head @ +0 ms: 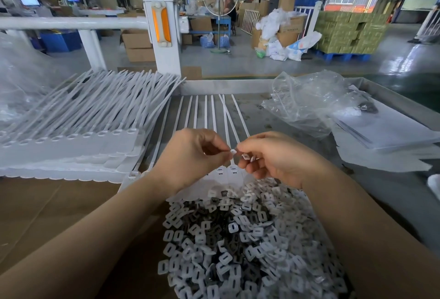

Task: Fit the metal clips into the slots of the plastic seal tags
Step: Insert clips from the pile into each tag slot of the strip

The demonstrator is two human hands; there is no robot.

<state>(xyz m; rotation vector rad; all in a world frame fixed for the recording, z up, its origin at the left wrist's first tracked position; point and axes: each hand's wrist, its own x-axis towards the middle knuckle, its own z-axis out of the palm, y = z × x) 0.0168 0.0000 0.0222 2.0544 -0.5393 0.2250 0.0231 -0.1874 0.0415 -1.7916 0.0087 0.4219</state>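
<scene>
A strip of white plastic seal tags (232, 172) lies in front of me, its thin tails pointing away across the table. My left hand (190, 158) and my right hand (271, 156) meet just above the tag heads. Both pinch one small metal clip (232, 151) between their fingertips. More metal clips (248, 157) sit in the curled fingers of my right hand. A big heap of loose metal clips (238, 239) fills the near part of the table under my wrists.
A stack of joined white seal tag strips (71, 141) lies at the left. Crumpled clear plastic bags (307, 103) and flat sheets (385, 132) lie at the right. Brown cardboard (47, 203) covers the near left. A white fence post (164, 25) stands behind the table.
</scene>
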